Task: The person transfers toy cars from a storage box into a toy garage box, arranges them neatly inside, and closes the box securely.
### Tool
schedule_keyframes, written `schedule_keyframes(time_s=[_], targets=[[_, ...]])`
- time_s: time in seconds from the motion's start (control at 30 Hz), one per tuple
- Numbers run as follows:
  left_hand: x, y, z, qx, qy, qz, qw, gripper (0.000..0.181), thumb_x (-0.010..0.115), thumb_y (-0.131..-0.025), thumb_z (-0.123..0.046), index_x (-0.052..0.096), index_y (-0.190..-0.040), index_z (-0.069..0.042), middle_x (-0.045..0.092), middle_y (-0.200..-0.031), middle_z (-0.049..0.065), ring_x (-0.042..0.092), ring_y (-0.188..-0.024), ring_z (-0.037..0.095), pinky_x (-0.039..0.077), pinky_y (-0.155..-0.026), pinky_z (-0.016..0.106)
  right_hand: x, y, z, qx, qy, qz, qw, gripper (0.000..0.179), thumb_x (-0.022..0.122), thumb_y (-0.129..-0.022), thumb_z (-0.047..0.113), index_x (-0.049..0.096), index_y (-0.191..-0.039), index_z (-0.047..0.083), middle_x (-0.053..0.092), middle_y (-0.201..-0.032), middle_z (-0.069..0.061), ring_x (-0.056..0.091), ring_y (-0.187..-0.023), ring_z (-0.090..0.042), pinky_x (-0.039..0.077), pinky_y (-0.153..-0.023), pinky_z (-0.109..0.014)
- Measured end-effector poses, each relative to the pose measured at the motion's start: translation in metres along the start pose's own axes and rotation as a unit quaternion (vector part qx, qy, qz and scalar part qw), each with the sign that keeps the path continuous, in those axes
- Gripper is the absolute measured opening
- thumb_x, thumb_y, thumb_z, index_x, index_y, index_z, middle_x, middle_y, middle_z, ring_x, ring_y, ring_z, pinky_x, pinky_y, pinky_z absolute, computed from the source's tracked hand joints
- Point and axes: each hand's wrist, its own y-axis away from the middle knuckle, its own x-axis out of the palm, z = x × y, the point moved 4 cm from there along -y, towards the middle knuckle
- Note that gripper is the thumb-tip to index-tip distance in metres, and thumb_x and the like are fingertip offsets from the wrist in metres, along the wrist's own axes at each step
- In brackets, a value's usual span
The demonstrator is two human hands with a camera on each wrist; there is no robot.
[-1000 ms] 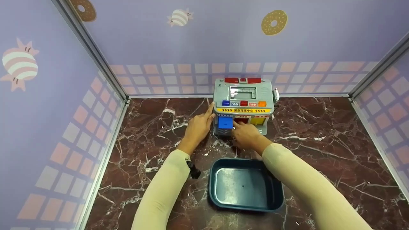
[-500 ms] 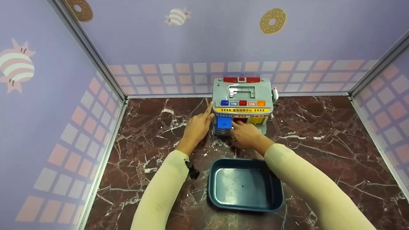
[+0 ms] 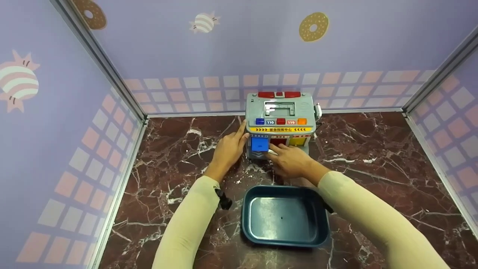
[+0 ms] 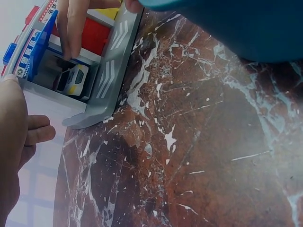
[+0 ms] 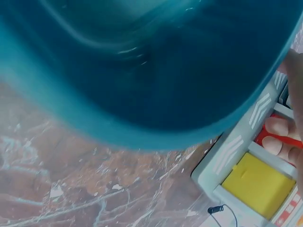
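A grey toy emergency station (image 3: pixel 279 108) stands against the back wall. Its blue door (image 3: pixel 260 144) is lifted, and a small white and yellow toy car (image 4: pixel 75 81) sits in the bay beneath it, seen in the left wrist view. My left hand (image 3: pixel 228 150) rests along the station's left side, index finger stretched toward the roof edge. My right hand (image 3: pixel 291 161) reaches in from the front. Two of its fingers (image 4: pixel 75 30) extend down into the blue-door bay, right beside the car. Its other fingers (image 5: pixel 277 126) lie in front of the red door.
A dark teal basin (image 3: pixel 285 243) sits on the marbled surface just in front of the station, under my right forearm. Purple patterned walls (image 3: pixel 231 45) enclose the back and sides. A yellow door (image 5: pixel 258 184) is down at the station's right bay.
My right hand has drawn slightly back toward me at the bay, its wrist shifting right. The left hand stays at the station's side. The blue door remains lifted.
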Motion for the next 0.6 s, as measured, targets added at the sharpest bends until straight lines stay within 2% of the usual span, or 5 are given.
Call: schedule_keyframes(time_s=[0.2,0.37,0.47,0.6], targets=[[-0.003,-0.003,-0.001,-0.007,-0.001,0.003,1.0000,0.058,0.046,-0.119,-0.044,0.043,-0.172,-0.021,0.080,-0.109,0.021,0.078,-0.103,0.048,0.062,-0.095,0.062,-0.011,0.010,-0.002,-0.040,0.026,-0.043,0.9979,0.055,0.078,-0.102,0.034,0.065,-0.152,0.017,0.067,-0.149,-0.015,0.070,-0.122,-0.039,0.065,-0.099,-0.054],[-0.005,-0.006,-0.002,-0.015,-0.003,0.016,0.9998,0.059,0.045,-0.119,-0.047,0.042,-0.172,-0.022,0.079,-0.111,0.022,0.078,-0.103,0.048,0.062,-0.097,0.061,-0.021,0.019,-0.006,-0.063,0.047,-0.103,0.9915,0.052,0.083,-0.097,0.034,0.070,-0.143,0.014,0.073,-0.131,-0.012,0.066,-0.117,-0.034,0.062,-0.102,-0.049],[-0.006,-0.007,-0.003,-0.016,-0.004,0.022,0.9996,0.059,0.044,-0.119,-0.048,0.042,-0.172,-0.022,0.079,-0.111,0.022,0.078,-0.103,0.047,0.062,-0.097,0.061,-0.028,0.022,-0.010,-0.065,0.045,-0.136,0.9875,0.051,0.085,-0.094,0.035,0.071,-0.137,0.012,0.073,-0.126,-0.012,0.066,-0.114,-0.034,0.061,-0.100,-0.049],[-0.008,-0.009,-0.004,-0.016,-0.008,0.028,0.9995,0.059,0.044,-0.119,-0.048,0.042,-0.172,-0.022,0.079,-0.111,0.022,0.078,-0.105,0.048,0.062,-0.098,0.061,-0.040,0.022,-0.013,-0.056,0.034,-0.172,0.9830,0.045,0.081,-0.096,0.035,0.072,-0.132,0.009,0.071,-0.125,-0.013,0.066,-0.114,-0.035,0.061,-0.101,-0.051]])
